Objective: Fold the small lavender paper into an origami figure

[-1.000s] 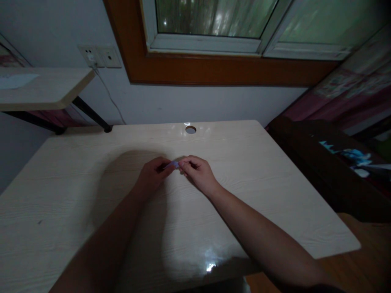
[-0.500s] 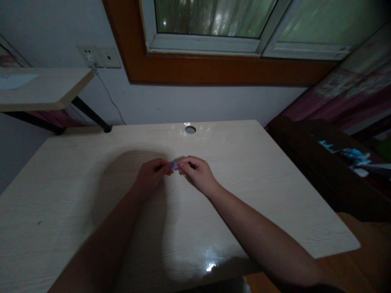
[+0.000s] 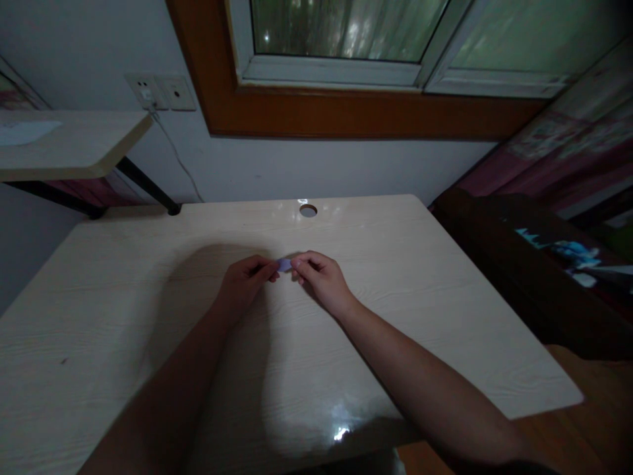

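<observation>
The pale desk [image 3: 445, 316] has a round hole [image 3: 308, 210] close to its back edge, with the wall [image 3: 316, 168] just behind. Left of the hole, black legs [image 3: 148, 185] hold up a shelf [image 3: 119, 135]. The desk's right edge slants down, well to the right of the hole. There is plenty of room on both sides of the hands.

Both hands are nearer the person than the hole. The left hand [image 3: 242, 280] is to the left of it, and the right hand [image 3: 324, 277] is a little to the right. They point at each other, with fingers bent. Each one pinches an end of a small purple piece [image 3: 285, 264] with its thumb and fingers. The piece is in front of the hole, slightly left. It looks thin and flat. Fingers hide its ends, and I can't tell if it touches the desk.
</observation>
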`<state>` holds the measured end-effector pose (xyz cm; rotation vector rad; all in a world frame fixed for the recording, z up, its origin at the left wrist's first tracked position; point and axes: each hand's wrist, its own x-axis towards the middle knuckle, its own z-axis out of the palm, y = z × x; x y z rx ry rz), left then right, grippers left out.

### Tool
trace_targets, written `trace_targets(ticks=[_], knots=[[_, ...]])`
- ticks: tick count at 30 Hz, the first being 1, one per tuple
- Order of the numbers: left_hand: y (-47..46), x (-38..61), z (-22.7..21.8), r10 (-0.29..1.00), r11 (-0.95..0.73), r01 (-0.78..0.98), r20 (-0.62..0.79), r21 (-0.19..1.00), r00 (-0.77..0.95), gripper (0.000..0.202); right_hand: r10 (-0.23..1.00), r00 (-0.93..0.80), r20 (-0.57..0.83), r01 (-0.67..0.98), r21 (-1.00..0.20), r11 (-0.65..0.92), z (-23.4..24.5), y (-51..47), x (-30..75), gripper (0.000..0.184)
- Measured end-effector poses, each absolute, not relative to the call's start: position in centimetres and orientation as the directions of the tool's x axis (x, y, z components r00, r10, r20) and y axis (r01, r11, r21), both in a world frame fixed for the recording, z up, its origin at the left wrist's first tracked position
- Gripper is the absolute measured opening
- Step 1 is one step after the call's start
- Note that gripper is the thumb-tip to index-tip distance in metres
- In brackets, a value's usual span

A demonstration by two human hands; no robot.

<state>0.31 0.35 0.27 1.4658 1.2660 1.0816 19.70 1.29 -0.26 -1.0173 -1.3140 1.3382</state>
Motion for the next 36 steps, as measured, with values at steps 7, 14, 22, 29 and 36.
trace_targets(ticks=[7,14,22,29,36], knots=[[0.29,0.26,0.29,0.994,-0.088,0.217,0.072,0.972,0.079,0.025,0.987,-0.153,0.037,-0.132,-0.991,0.017,-0.51,1.45,19.71,0.024],[0.26,0.35,0.24,0.994,-0.098,0.221,0.086,0.97,0.063,0.026,0.986,-0.162,0.039,-0.151,-0.988,0.014,-0.5,1.42,19.72,0.024],[0.21,0.35,0.25,0.992,-0.118,0.248,0.103,0.962,0.073,0.026,0.987,-0.158,0.035,-0.148,-0.989,0.011,-0.49,1.4,19.7,0.024],[0.31,0.35,0.23,0.992,-0.127,0.246,0.118,0.961,0.053,0.025,0.993,-0.118,0.013,-0.148,-0.989,-0.004,0.16,1.3,19.7,0.023],[0.31,0.2,0.21,0.994,-0.111,0.234,0.106,0.966,0.036,0.024,0.994,-0.105,-0.016,-0.173,-0.984,-0.034,0.1,1.39,19.61,0.024]])
